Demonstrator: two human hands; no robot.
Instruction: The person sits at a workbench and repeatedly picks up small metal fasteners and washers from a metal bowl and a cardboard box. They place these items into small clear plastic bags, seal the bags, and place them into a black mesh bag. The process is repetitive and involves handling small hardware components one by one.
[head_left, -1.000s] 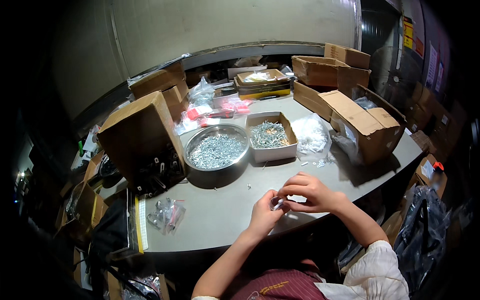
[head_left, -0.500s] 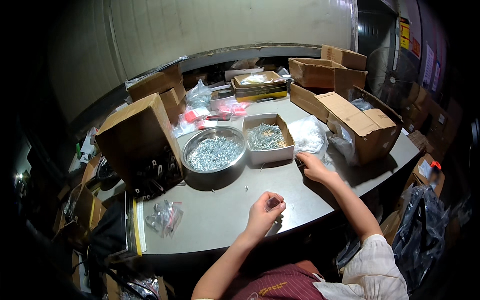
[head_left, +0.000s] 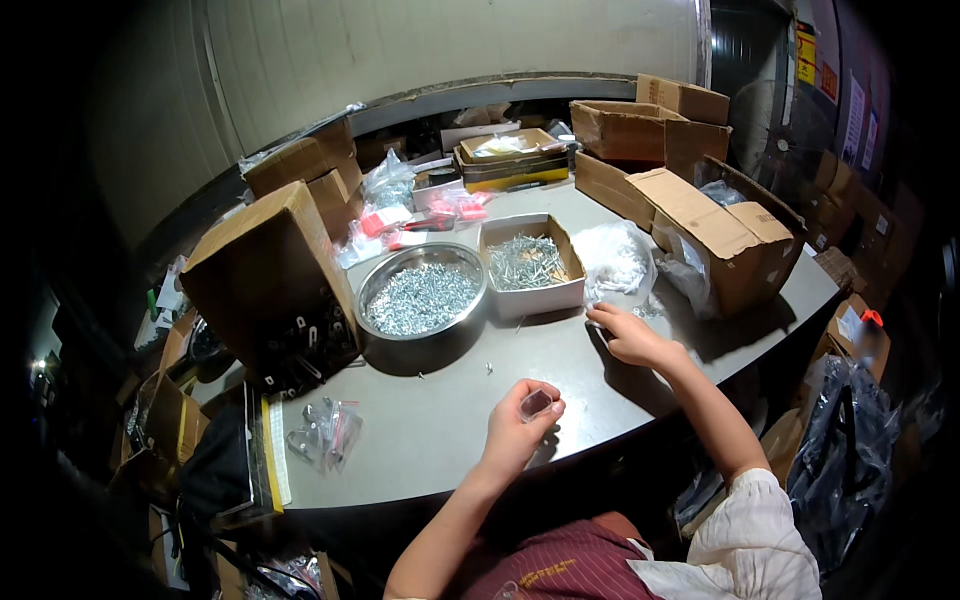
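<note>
The left hand point(head_left: 519, 428) is closed around a clear packet point(head_left: 535, 404), held over the near edge of the bench point(head_left: 440, 450), its mouth turned up between thumb and fingers. Ahead and to the right of it, the right hand point(head_left: 636, 337) reaches out palm down, fingertips at the near edge of a bag point(head_left: 617, 262) of white pieces; whether they pinch anything I cannot tell. Just beyond that hand lie some small rings point(head_left: 648, 310). To its left, a white box point(head_left: 541, 302) holds long screws point(head_left: 525, 262), beside a steel bowl point(head_left: 422, 345) of small metal pieces point(head_left: 420, 298). Two loose bits point(head_left: 489, 369) lie ahead of the left hand, and well to its left is a parts bag point(head_left: 325, 435)
</note>
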